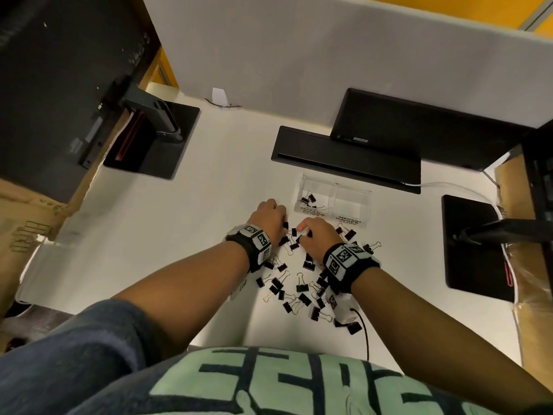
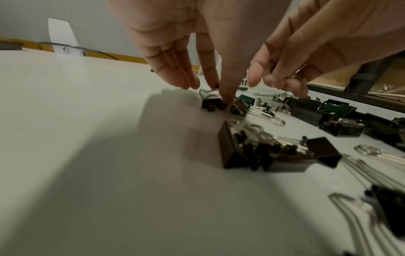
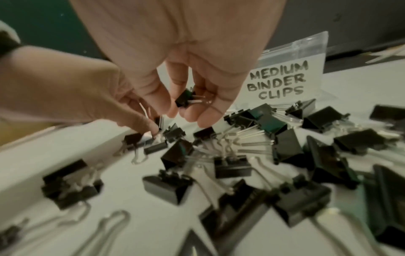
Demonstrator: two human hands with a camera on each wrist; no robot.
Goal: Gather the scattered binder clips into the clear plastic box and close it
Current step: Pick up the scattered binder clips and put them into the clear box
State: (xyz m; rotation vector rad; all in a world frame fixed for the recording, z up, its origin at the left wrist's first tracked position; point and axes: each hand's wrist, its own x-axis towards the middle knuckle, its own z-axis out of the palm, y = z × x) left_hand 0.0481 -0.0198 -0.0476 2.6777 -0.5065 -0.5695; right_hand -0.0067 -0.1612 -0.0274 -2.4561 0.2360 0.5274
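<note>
Your right hand [image 3: 197, 97] already has a small clip [image 3: 186, 99] tucked in its curled fingers, and that is the first thing likely to go wrong: reach for another with the same hand and the held one can slip out and fall back into the pile. Your left hand [image 2: 197, 57] has its fingers straight and pointed down, the tips touching a small clip on the desk [image 2: 87, 155] at the far edge of the pile; whether it has actually pinched that clip you cannot tell from here, so lift slowly, because the wire handles of neighbouring clips [image 1: 299, 283] overlap and may drag a second one along and drop it on the way. The box [image 1: 332, 199] sits just beyond both hands, lid open, with two labelled compartments: a few small clips lie in the left one [image 1: 311, 196], and the right one, marked for medium clips [image 3: 278, 81], looks bare. Small and medium clips are mixed in the pile, so a hurried handful could land in the wrong side. The box is light and clear, and your hands are close to it, so a knuckle bump could shove it towards the black tray [image 1: 344, 157] behind. Most of the pile is still on the desk, nearer your body.
</note>
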